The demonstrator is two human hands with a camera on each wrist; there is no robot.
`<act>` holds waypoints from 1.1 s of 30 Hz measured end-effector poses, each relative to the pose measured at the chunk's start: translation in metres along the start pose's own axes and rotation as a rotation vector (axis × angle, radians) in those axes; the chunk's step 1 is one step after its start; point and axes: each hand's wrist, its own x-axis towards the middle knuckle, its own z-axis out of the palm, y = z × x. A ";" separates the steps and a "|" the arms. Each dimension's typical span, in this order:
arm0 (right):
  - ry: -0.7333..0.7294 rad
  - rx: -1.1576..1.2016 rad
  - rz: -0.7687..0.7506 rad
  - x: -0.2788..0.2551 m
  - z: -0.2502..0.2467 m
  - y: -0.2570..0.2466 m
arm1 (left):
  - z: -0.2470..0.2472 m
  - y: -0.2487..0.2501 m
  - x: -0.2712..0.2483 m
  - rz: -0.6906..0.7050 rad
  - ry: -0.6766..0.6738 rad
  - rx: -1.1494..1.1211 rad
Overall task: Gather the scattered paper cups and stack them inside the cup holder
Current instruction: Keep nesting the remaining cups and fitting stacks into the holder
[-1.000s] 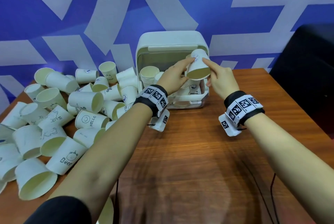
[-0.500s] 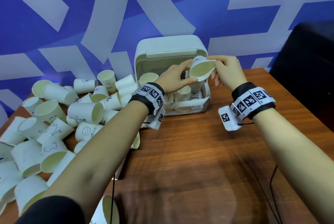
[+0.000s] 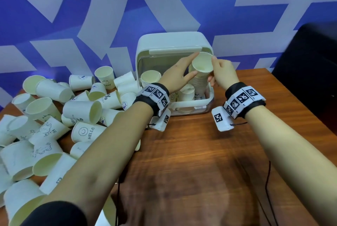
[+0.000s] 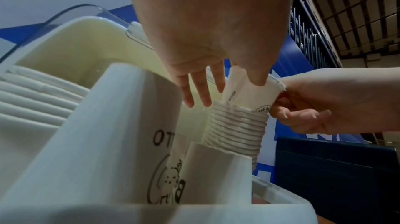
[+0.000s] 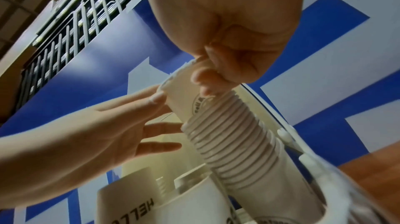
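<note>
Cup holder (image 3: 173, 46) stands open at the far edge of the wooden surface (image 3: 200, 152), its lid tipped up so stacks can be reached from the front. Inside the holder, toward its right side, a tall leaning stack (image 4: 236, 128) of nested cups rises above the rim, and the top cup (image 3: 202, 63) sits only partly seated in it. The right hand (image 3: 223, 72) pinches that cup near its rim with curled fingers (image 5: 207, 80), likely to steer it straight down. The left hand (image 3: 177, 74) touches the cup's other side with straight, spread fingers (image 4: 203, 89), its grip loose, apparently steadying the tilted column. A shorter stack (image 3: 150, 79) stands at the holder's left. Left of the holder, many loose cups (image 3: 54, 116) lie tumbled across the surface, so much gathering remains.
</note>
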 end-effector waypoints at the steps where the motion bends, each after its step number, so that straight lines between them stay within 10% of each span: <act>1: 0.018 -0.022 -0.011 0.002 0.000 -0.001 | 0.002 0.001 0.001 0.002 -0.004 0.030; 20: 0.095 -0.493 -0.137 0.004 0.014 0.029 | 0.018 0.001 0.018 -0.186 -0.116 0.246; 33: 0.023 -0.352 -0.107 -0.031 0.003 0.005 | -0.015 0.032 -0.011 -0.178 -0.030 0.249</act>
